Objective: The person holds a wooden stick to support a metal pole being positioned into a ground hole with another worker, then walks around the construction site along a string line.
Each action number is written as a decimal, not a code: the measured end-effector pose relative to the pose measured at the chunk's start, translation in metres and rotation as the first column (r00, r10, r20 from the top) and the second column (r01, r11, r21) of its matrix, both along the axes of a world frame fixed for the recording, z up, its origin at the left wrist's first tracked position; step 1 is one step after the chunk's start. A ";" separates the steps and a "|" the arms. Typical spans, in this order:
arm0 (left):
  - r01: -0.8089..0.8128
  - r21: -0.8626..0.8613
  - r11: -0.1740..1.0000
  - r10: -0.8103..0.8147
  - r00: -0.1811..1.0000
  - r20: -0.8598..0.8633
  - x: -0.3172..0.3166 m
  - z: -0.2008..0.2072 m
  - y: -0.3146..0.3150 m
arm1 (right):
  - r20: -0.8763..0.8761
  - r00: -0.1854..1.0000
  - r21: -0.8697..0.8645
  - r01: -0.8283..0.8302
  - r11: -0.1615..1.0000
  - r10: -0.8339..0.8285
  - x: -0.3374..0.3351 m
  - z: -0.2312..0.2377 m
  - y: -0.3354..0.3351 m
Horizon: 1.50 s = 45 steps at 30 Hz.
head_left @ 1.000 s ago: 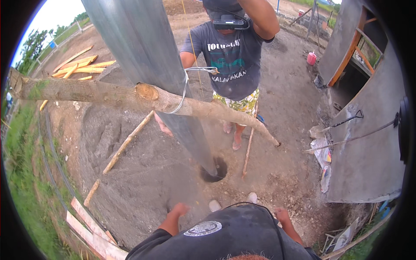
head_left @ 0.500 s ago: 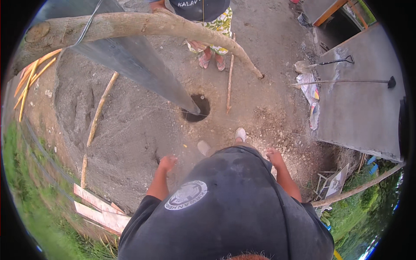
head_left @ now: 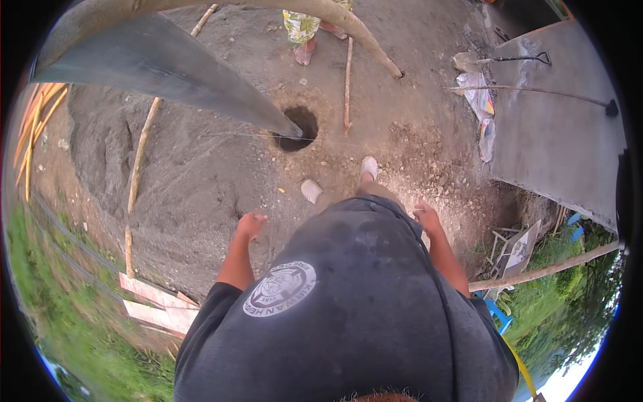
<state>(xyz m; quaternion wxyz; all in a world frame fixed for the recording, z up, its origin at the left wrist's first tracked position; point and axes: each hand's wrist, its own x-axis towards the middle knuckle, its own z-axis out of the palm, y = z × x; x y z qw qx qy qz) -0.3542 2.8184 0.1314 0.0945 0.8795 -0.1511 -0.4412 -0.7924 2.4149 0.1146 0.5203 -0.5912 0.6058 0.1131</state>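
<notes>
A: Head view. How is the left hand placed?
B: The left hand (head_left: 252, 226) is held low, left of the torso, over grey soil (head_left: 181, 187). Its fingers are loosely bent, not pressed together; nothing is pinched.

A: Right?
B: The right hand (head_left: 426, 218) is held on the other side, over pale rubble (head_left: 445, 191). Fingers are half curled and partly blurred; no grip is seen.

A: Post?
B: The post (head_left: 201, 84) is grey and tilted, upper left to centre. Its foot is placed at the mouth of the hole (head_left: 308, 120), ahead of both hands and well apart from them. Whether bottom is touched cannot be told. Its upper part is crossed by a curved log (head_left: 355, 27), whose thin end is brought down to the ground at right.

A: Near the hole?
B: A stick (head_left: 348, 87) is laid on the dirt to its right. The shoes (head_left: 311, 191) are planted just short of it. A co-worker's foot (head_left: 305, 52) is seen beyond it.

A: Right edge?
B: A shovel (head_left: 516, 59) is set by the grey wall (head_left: 556, 127); a sack (head_left: 477, 100) is left at the wall's base.
</notes>
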 end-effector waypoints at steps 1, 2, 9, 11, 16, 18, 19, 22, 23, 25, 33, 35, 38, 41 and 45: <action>-0.030 0.045 0.999 0.032 0.998 -0.057 0.002 0.002 -0.004 | 0.027 0.997 -0.003 0.066 0.998 -0.066 -0.003 -0.001 0.001; -0.062 0.044 0.997 0.067 0.991 -0.114 0.003 0.003 -0.008 | 0.003 1.000 0.000 0.028 1.000 -0.028 -0.005 -0.003 0.001; -0.004 0.073 0.997 0.009 0.998 -0.066 0.011 0.000 -0.050 | 0.046 0.997 -0.004 0.069 0.998 -0.069 -0.024 -0.006 -0.013; 0.021 0.047 0.999 -0.017 0.996 -0.085 0.011 -0.001 -0.070 | 0.021 0.995 -0.001 0.096 0.995 -0.096 -0.031 -0.001 -0.026; 0.186 0.042 0.982 -0.186 0.983 -0.009 0.003 0.007 -0.136 | 0.004 0.991 -0.043 0.135 0.990 -0.135 -0.057 0.003 -0.066; 0.240 0.073 0.968 -0.240 0.971 -0.011 0.003 0.011 -0.167 | 0.034 0.984 -0.071 0.175 0.982 -0.173 -0.072 0.001 -0.076; 0.265 0.089 0.960 -0.263 0.964 -0.027 0.004 0.012 -0.183 | 0.033 0.975 -0.080 0.221 0.972 -0.219 -0.081 0.001 -0.077; 0.340 0.083 0.937 -0.336 0.940 -0.057 0.006 0.020 -0.236 | 0.042 0.934 -0.052 0.358 0.932 -0.356 -0.111 0.002 -0.073; 0.367 0.042 0.929 -0.362 0.928 -0.087 0.005 0.023 -0.257 | 0.062 0.899 -0.038 0.435 0.900 -0.433 -0.122 0.002 -0.069; 0.422 0.042 0.906 -0.422 0.907 -0.009 0.002 0.032 -0.296 | 0.019 0.882 0.009 0.471 0.882 -0.471 -0.144 0.002 -0.060; 0.598 -0.189 0.779 -0.568 0.801 0.190 -0.033 0.050 -0.405 | -0.029 0.673 0.029 0.740 0.672 -0.739 -0.186 0.014 -0.044; 0.582 -0.263 0.769 -0.565 0.812 0.146 -0.036 0.044 -0.416 | -0.012 0.690 0.032 0.724 0.689 -0.724 -0.177 0.031 -0.059; 0.520 -0.256 0.815 -0.524 0.850 0.058 -0.035 0.026 -0.417 | 0.046 0.719 0.017 0.694 0.720 -0.694 -0.161 0.060 -0.089; 0.442 -0.133 0.887 -0.442 0.896 0.033 -0.033 -0.001 -0.400 | 0.090 0.721 -0.006 0.691 0.723 -0.687 -0.146 0.082 -0.120; 0.453 -0.022 0.891 -0.453 0.890 -0.050 -0.030 -0.041 -0.366 | 0.201 0.740 -0.083 0.666 0.741 -0.642 -0.122 0.103 -0.167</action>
